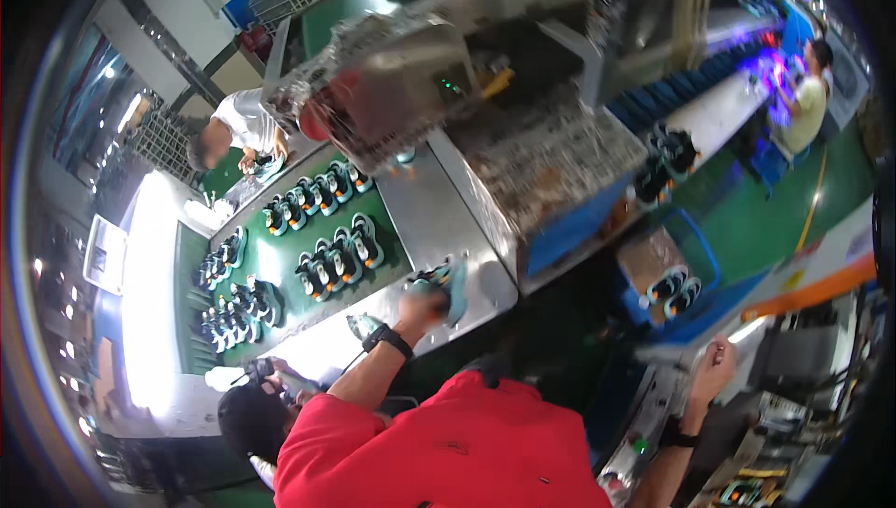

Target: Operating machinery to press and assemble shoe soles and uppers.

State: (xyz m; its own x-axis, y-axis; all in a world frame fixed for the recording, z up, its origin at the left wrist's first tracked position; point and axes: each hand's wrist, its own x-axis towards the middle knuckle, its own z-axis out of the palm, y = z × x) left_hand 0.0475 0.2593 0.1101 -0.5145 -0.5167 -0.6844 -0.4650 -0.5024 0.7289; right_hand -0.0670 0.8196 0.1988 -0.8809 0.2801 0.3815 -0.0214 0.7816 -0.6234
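Observation:
My left hand point(425, 310), blurred by motion, is closed on a sneaker point(455, 289) with a teal sole and dark upper. That sneaker is at the metal end point(481, 295) of the work table. A dark band circles my left wrist. Out to the right, my right hand point(715, 370) is raised beside machinery with its fingers curled closed; whatever they may hold is too small to make out. Rows of similar sneakers point(341, 259) with orange accents stand on the green table surface point(280, 264) to the left of my left hand.
A co-worker point(271, 405) in a dark cap is close at my left; another point(245, 125) handles a shoe across the table. A foil-wrapped machine point(392, 88) stands ahead. Shoes sit on a blue cart point(667, 284) at right. A seated person point(805, 111) works farther off.

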